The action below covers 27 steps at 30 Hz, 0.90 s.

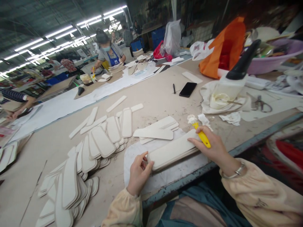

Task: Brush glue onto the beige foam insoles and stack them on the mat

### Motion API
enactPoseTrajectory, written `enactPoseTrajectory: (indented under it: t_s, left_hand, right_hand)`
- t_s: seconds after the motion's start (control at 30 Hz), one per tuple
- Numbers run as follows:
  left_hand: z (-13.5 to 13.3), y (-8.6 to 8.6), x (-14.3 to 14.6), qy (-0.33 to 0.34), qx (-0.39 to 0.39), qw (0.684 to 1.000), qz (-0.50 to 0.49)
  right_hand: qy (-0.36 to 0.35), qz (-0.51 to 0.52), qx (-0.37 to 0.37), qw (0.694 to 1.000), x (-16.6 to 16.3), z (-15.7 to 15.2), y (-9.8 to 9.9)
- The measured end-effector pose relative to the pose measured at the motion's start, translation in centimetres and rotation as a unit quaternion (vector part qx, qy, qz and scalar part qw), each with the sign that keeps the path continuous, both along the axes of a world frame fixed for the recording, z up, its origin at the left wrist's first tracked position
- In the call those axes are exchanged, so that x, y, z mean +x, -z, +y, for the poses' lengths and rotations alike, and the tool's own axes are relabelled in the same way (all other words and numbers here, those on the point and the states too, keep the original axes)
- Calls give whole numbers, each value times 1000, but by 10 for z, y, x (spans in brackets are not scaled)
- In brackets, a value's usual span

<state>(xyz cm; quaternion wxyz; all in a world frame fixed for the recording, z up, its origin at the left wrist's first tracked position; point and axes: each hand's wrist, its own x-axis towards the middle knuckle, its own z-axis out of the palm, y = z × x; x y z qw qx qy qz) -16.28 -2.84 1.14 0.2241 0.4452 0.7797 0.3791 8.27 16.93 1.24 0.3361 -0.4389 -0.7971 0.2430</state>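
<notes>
In front of me a stack of long white panels point(175, 149) with rounded ends lies at a slant on a pale sheet point(131, 151). My left hand point(139, 171) grips the stack's left end between thumb and fingers. A brush with a yellow handle point(204, 139) is held in my right hand point(214, 146), its white-coated bristles pointing up and away. That hand's thumb and a finger also touch the right end of the stack. Just behind lie a few loose panels point(157, 134). To the left, a large fanned heap of similar panels point(94, 146) spreads over the table.
A white jug-like container point(228, 90) with a black top stands on cloth at the right, near scissors point(260, 104). Farther back are a phone point(188, 89), an orange bag point(223, 47) and a purple basin point(272, 58). A co-worker point(110, 53) sits across the table.
</notes>
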Motion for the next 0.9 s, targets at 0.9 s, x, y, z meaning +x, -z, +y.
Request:
enactPoseTrajectory:
  t_s: [0.9]
  left_hand:
    - [3,-10,1,-60,-64,996,25]
  right_hand:
    - [-113,-48,85,989,2,-28,6]
